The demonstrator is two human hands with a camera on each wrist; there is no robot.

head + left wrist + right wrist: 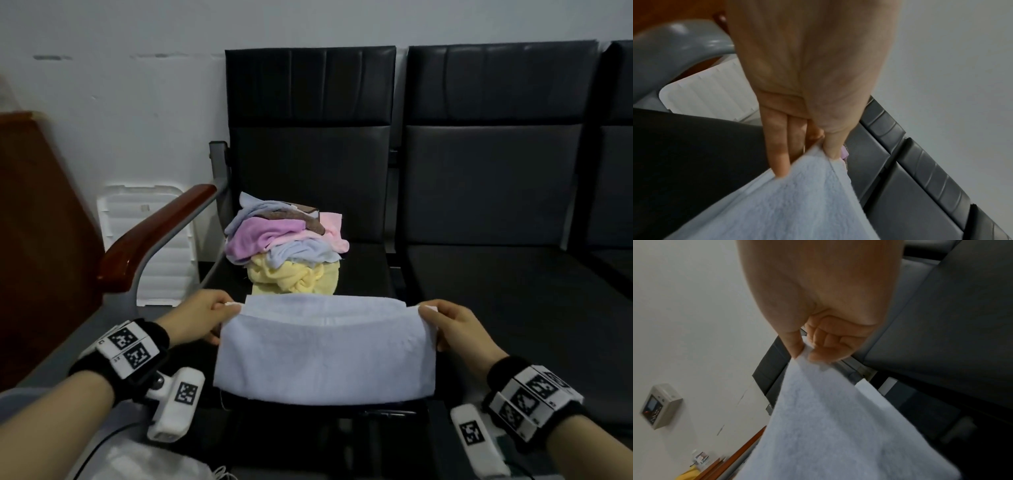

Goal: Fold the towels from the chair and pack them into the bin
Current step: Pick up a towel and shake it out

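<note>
Pale blue terry, the towel (325, 346) hangs doubled between the fingers of the left hand (200, 317) and right hand (455, 325), each pinching a top corner, and a loosened pinch could let layers slip apart before the pile (286, 245).

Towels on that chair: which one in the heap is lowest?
The yellow towel. It lies crumpled on the seat at the pile's base, under the pale blue, purple and pink ones.
</note>
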